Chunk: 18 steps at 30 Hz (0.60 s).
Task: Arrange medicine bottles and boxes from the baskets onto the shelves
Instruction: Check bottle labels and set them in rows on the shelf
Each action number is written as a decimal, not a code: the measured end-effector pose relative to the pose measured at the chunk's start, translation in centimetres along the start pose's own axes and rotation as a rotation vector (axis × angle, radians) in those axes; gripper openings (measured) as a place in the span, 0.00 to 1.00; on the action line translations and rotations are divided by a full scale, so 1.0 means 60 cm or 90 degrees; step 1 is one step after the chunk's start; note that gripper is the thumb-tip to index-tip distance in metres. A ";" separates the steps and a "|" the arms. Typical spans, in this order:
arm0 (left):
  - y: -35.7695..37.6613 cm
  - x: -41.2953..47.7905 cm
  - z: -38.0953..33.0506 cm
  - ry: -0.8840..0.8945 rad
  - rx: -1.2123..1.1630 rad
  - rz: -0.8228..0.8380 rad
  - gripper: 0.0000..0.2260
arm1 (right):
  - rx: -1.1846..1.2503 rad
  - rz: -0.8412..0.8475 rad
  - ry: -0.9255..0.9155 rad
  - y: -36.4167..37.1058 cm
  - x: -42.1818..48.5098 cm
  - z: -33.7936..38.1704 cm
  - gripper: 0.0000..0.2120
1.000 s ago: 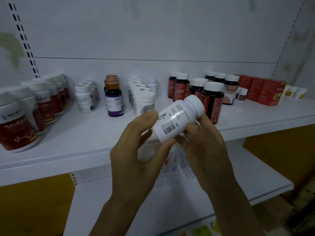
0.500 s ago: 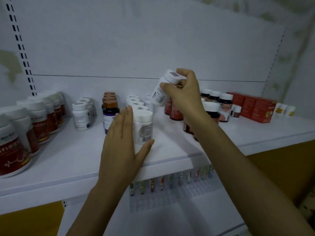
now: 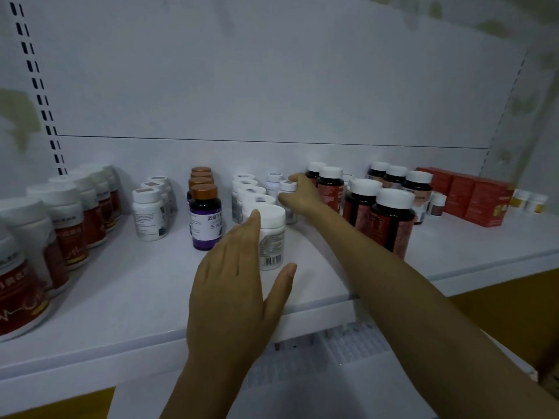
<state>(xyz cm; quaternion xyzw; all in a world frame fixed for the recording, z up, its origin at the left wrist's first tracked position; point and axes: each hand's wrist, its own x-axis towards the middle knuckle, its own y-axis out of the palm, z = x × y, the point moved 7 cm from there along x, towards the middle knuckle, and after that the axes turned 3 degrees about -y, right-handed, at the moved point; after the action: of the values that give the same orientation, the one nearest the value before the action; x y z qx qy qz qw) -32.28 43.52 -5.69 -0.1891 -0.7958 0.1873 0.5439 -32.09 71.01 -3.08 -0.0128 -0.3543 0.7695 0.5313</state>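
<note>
Grip of right hand (image 3: 302,197) around small white bottle (image 3: 288,186)

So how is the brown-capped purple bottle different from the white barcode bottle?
The purple bottle has a coppery brown cap; the white bottle has a white one. The purple bottle is dark with a purple label; the white bottle is pale with a barcode. The left hand rests its fingers against the white bottle, not the purple bottle. Both stand upright on the shelf.
</note>
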 end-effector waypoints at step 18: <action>0.009 0.005 -0.005 0.019 0.071 0.000 0.32 | -0.047 -0.057 -0.076 -0.002 0.018 0.014 0.46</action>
<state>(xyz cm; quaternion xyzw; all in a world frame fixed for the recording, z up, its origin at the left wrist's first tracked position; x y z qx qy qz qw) -32.05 44.13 -5.64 -0.1610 -0.7762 0.2284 0.5652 -32.82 71.47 -2.00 0.0296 -0.4136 0.7310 0.5419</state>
